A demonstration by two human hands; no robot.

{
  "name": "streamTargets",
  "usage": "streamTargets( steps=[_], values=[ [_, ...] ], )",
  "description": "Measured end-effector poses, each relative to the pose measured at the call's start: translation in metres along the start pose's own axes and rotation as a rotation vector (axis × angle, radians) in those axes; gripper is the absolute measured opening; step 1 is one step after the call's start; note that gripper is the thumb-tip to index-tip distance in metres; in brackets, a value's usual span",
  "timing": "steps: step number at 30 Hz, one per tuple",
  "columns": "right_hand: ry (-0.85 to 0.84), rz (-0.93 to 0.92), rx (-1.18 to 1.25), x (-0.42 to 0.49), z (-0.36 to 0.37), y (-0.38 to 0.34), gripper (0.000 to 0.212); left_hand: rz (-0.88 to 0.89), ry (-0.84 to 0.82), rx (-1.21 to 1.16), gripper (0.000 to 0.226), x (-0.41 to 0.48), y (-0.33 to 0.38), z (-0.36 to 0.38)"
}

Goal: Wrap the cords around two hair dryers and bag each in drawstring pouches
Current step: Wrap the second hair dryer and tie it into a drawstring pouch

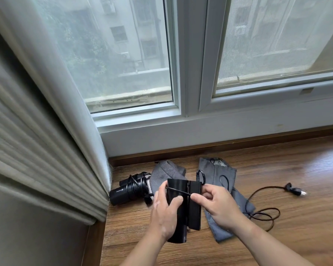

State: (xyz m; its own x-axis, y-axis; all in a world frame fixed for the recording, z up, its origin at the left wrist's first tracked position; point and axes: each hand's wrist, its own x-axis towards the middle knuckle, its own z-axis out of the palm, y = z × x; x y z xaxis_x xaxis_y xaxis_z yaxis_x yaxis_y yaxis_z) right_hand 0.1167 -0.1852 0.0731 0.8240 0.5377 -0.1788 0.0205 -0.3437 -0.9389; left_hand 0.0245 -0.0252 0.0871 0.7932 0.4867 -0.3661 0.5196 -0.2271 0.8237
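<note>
Over the wooden ledge [277,237] below the window [123,54], both hands work a folded black hair dryer [183,208]; left hand [165,214] comes in from lower centre, wrist angled up, thumb pressed across the dryer's front, fingers curled round its far left side, so clamped on the body; right hand [219,204] reaches from lower right, forearm slanting up-left, thumb + index pinched on the black cord [258,214] where a taut strand crosses the barrel; other fingers curled in. Hands sit close together w/ the dryer between them, held just above the ledge. Rest of the cord trails right in loose loops over the wood, ending at the plug [296,191], well apart from the hands. Under/behind the right hand lies a flat grey pouch [219,173], mouth toward the window; a 2nd grey pouch [167,169] lies crumpled to the left; beside it, near the curtain [46,131], a 2nd black dryer [131,189] rests on the ledge w/ its cord already wound round it.
</note>
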Motion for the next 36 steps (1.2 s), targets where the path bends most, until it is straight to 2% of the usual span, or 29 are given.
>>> streamTargets(
  steps=[3,5,7,11,15,19,22,26,31,36],
  values=[
    [0.164,0.022,-0.133,0.0,0.008,0.001,0.041,-0.006,0.032,0.037,0.07,-0.002,0.0,0.006],
    [0.24,0.032,-0.178,-0.001,0.014,0.0,0.046,-0.009,0.016,0.048,0.068,-0.003,-0.003,0.008],
    [0.269,0.036,-0.187,-0.002,0.017,0.0,0.046,0.02,-0.056,0.087,0.083,-0.004,-0.006,0.007],
    [0.248,0.074,-0.133,-0.002,0.02,0.002,0.047,0.057,-0.12,0.172,0.135,-0.007,-0.006,0.008],
    [0.124,0.073,-0.065,-0.006,0.017,0.003,0.036,0.058,-0.102,0.23,0.146,-0.005,-0.006,0.009],
    [-0.045,0.016,0.006,-0.01,0.011,0.003,0.017,0.043,-0.059,0.255,0.133,-0.002,-0.008,0.009],
    [-0.129,-0.047,-0.023,-0.013,0.002,-0.001,0.005,0.02,-0.091,0.196,0.127,-0.001,-0.007,0.006],
    [-0.163,-0.044,0.04,-0.018,-0.002,0.0,0.012,0.003,-0.156,0.073,0.128,-0.003,-0.009,0.003],
    [-0.161,-0.005,0.102,-0.019,-0.002,0.012,0.009,-0.04,-0.215,-0.078,0.11,-0.006,-0.013,0.0],
    [-0.156,0.026,0.143,-0.018,-0.003,0.019,0.015,-0.067,-0.241,-0.184,0.086,-0.009,-0.018,0.0]
  ],
)
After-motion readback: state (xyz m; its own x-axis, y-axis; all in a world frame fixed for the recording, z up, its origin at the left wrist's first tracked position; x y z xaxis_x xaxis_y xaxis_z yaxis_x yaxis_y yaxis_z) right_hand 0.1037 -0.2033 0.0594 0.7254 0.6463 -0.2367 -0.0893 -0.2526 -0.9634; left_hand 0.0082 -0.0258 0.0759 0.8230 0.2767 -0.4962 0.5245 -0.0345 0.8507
